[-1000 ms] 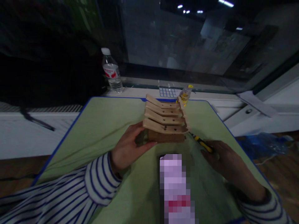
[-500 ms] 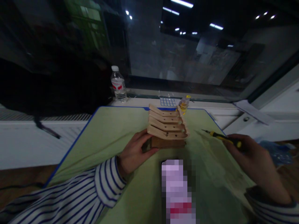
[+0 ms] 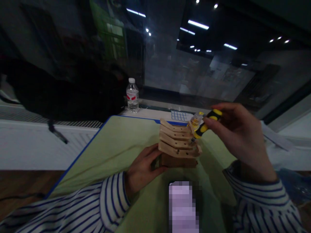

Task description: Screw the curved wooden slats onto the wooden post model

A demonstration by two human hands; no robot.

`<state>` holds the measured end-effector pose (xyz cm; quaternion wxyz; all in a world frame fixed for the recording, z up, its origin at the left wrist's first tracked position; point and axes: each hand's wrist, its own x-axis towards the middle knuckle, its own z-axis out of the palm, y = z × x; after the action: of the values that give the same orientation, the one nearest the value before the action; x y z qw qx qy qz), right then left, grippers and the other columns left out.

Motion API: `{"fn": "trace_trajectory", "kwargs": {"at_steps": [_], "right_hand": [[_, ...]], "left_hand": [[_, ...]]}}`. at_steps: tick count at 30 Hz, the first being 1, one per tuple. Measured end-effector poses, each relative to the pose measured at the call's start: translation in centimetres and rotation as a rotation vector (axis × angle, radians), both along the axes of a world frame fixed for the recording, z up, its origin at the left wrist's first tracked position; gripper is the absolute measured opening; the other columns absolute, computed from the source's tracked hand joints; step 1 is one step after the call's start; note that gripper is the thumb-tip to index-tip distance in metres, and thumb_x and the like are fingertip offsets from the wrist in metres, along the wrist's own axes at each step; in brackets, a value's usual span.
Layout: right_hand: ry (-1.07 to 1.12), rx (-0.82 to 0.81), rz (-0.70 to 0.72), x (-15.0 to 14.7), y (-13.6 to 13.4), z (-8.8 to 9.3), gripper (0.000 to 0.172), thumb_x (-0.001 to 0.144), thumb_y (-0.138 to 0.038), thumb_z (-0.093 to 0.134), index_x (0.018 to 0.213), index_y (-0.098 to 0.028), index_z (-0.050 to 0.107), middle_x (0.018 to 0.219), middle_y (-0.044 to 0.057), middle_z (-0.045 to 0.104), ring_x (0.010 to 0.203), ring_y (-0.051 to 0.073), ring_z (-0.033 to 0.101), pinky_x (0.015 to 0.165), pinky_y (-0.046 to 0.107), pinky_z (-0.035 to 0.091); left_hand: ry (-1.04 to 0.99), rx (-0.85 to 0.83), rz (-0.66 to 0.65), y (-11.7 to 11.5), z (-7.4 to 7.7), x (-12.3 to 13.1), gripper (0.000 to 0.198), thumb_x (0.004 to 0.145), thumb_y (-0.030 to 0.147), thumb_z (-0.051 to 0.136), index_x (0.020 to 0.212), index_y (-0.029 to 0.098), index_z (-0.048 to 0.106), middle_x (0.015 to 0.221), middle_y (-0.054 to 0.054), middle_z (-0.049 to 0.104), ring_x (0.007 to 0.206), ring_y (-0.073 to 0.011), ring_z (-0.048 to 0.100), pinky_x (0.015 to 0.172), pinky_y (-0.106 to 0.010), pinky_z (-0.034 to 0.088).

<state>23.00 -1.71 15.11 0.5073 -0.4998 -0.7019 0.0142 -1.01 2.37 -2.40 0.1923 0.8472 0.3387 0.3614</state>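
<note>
A slatted wooden piece (image 3: 170, 149), with several angled slats that have small holes and curled right ends, stands on a darker wooden base (image 3: 179, 161). My left hand (image 3: 145, 166) grips its left side, thumb at the front of the base and fingertips partly hidden behind the wood. In my right hand (image 3: 240, 132) is a yellow and black screwdriver (image 3: 208, 123), pinched by its handle. It tilts down to the left, and its tip is at the right part of the slats. Whether the tip sits in a hole I cannot tell.
A phone-like slab (image 3: 183, 207) with a blurred-out screen lies in front of the wood on the green table (image 3: 116, 139). On the sill are a water bottle (image 3: 132, 97), a small yellow-capped bottle (image 3: 196, 119) and a blue-gridded sheet (image 3: 179, 115). A dark bag (image 3: 73, 94) is at left.
My right hand has brought the screwdriver up and left, from beside the wood to over its slats. The left hand keeps its hold. The whole view has shifted slightly.
</note>
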Motion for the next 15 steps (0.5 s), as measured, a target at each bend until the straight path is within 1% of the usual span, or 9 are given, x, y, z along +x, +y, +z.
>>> {"fn": "trace_trajectory", "kwargs": {"at_steps": [2, 5, 8, 11, 13, 15], "right_hand": [[-0.051, -0.045, 0.034, -0.5, 0.4, -0.8, 0.033, 0.080, -0.037, 0.072, 0.108, -0.023, 0.062, 0.097, 0.003, 0.070, 0.081, 0.017, 0.068, 0.065, 0.028, 0.056], [-0.149, -0.112, 0.045, -0.5, 0.5, -1.7, 0.031, 0.085, -0.035, 0.067, 0.113, -0.023, 0.060, 0.104, 0.005, 0.071, 0.083, 0.017, 0.069, 0.066, 0.028, 0.057], [-0.212, -0.173, 0.071, -0.1, 0.3, -2.1, 0.032, 0.087, -0.034, 0.064, 0.117, -0.025, 0.059, 0.110, 0.005, 0.070, 0.089, 0.018, 0.069, 0.072, 0.029, 0.058], [-0.211, -0.166, 0.055, 0.1, 0.1, -2.1, 0.032, 0.087, -0.034, 0.064, 0.117, -0.025, 0.060, 0.112, 0.005, 0.070, 0.094, 0.019, 0.069, 0.075, 0.030, 0.059], [-0.217, -0.166, 0.039, 0.0, 0.1, -2.1, 0.032, 0.088, -0.034, 0.063, 0.118, -0.025, 0.060, 0.113, 0.005, 0.070, 0.095, 0.020, 0.069, 0.071, 0.027, 0.059], [-0.256, -0.181, 0.029, -0.2, 0.3, -2.1, 0.032, 0.088, -0.035, 0.062, 0.118, -0.024, 0.060, 0.114, 0.005, 0.070, 0.092, 0.019, 0.070, 0.062, 0.023, 0.058]], "left_hand": [[0.006, -0.002, 0.020, -0.1, 0.0, 0.0, 0.057, 0.077, 0.036, 0.075, 0.129, 0.025, 0.056, 0.138, -0.010, 0.054, 0.126, -0.0291, 0.051, 0.106, -0.049, 0.046], [0.017, -0.023, 0.039, -0.3, 0.2, -0.2, 0.056, 0.076, 0.036, 0.075, 0.128, 0.026, 0.057, 0.136, -0.010, 0.055, 0.124, -0.0291, 0.053, 0.106, -0.048, 0.047], [0.048, -0.060, 0.035, -0.5, 0.6, -0.3, 0.057, 0.076, 0.039, 0.075, 0.129, 0.027, 0.057, 0.136, -0.010, 0.055, 0.124, -0.0298, 0.054, 0.105, -0.049, 0.047], [0.070, -0.071, 0.033, -0.7, 0.8, -0.5, 0.057, 0.077, 0.039, 0.074, 0.130, 0.027, 0.056, 0.137, -0.010, 0.054, 0.125, -0.0298, 0.052, 0.106, -0.049, 0.046], [0.082, -0.076, 0.035, -0.7, 0.9, -0.5, 0.056, 0.077, 0.037, 0.073, 0.129, 0.025, 0.057, 0.139, -0.011, 0.053, 0.127, -0.0294, 0.051, 0.107, -0.048, 0.046], [0.100, -0.085, 0.035, -0.8, 1.0, -0.6, 0.054, 0.078, 0.037, 0.073, 0.128, 0.024, 0.057, 0.140, -0.011, 0.052, 0.128, -0.0291, 0.050, 0.107, -0.047, 0.045]]}}
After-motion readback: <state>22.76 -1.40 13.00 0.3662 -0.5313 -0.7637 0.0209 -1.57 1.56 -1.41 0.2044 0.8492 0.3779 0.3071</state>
